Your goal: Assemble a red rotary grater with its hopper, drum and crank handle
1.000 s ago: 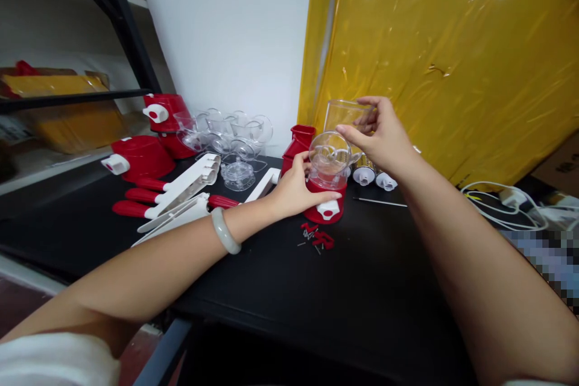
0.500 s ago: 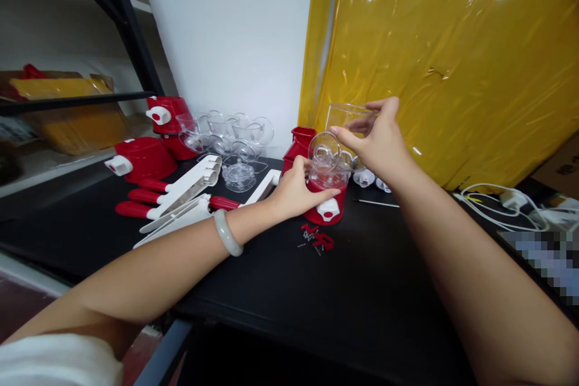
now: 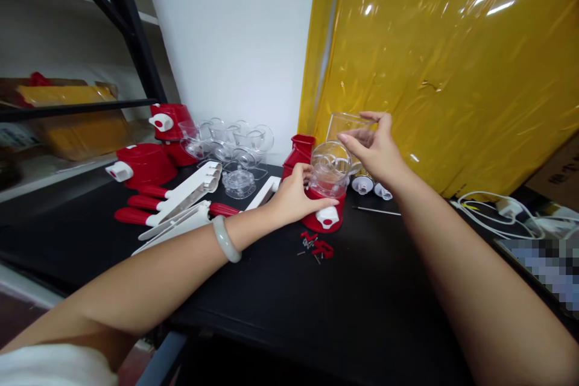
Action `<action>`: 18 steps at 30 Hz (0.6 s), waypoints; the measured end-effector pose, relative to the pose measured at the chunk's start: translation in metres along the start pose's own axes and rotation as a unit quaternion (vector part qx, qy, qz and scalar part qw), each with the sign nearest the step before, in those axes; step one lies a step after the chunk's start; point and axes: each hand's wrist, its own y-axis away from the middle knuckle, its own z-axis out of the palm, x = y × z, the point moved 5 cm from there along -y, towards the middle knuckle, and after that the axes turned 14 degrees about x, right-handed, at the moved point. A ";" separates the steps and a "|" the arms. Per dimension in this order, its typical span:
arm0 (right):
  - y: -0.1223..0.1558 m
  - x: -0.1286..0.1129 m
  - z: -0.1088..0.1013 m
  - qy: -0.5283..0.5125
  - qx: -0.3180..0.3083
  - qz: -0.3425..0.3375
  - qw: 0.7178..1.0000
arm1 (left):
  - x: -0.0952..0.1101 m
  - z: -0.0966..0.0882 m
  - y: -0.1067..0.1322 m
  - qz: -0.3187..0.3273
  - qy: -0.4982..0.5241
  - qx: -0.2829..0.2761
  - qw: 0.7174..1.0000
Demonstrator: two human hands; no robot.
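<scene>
My left hand is wrapped round a red base with a white knob, its thumb lying across the front just above the knob. On that base sits a clear plastic grater body with a round opening facing me. My right hand pinches the rectangular hopper of this body at its upper right, thumb on the near side and fingers on the far side. Small red clips and several screws lie in front of the base. How the body and base join is partly hidden by my left fingers.
Red bases and clear bodies stand at the left, near white crank arms with red handles. Behind my left hand is a red part. White-ended drums, a thin rod and a white cable lie rightward.
The clear body has turned slightly on the base, its round opening now showing wider and further right. Both hands keep their holds. The whole view has shifted a little.
</scene>
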 end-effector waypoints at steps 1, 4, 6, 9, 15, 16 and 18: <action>0.000 0.001 0.000 -0.009 -0.003 0.003 1.000 | 0.000 0.000 0.000 -0.002 0.004 -0.001 1.000; -0.002 0.004 -0.001 -0.025 0.000 0.009 1.000 | 0.001 0.000 -0.001 -0.006 0.020 -0.008 1.000; -0.003 0.007 -0.004 -0.028 0.011 0.018 0.999 | 0.001 -0.001 -0.001 -0.011 0.025 -0.013 1.000; -0.006 0.015 -0.010 -0.027 0.039 0.039 0.998 | 0.001 0.000 0.000 -0.021 0.033 -0.021 0.999; -0.017 0.032 -0.022 -0.021 0.058 0.037 0.997 | 0.000 -0.006 -0.007 0.001 0.024 -0.046 0.999; -0.020 0.035 -0.026 -0.021 0.077 0.038 0.996 | 0.000 -0.007 -0.009 0.009 0.007 -0.060 0.998; -0.025 0.038 -0.037 -0.029 0.137 0.044 0.989 | 0.001 -0.009 -0.012 0.031 -0.029 -0.095 0.995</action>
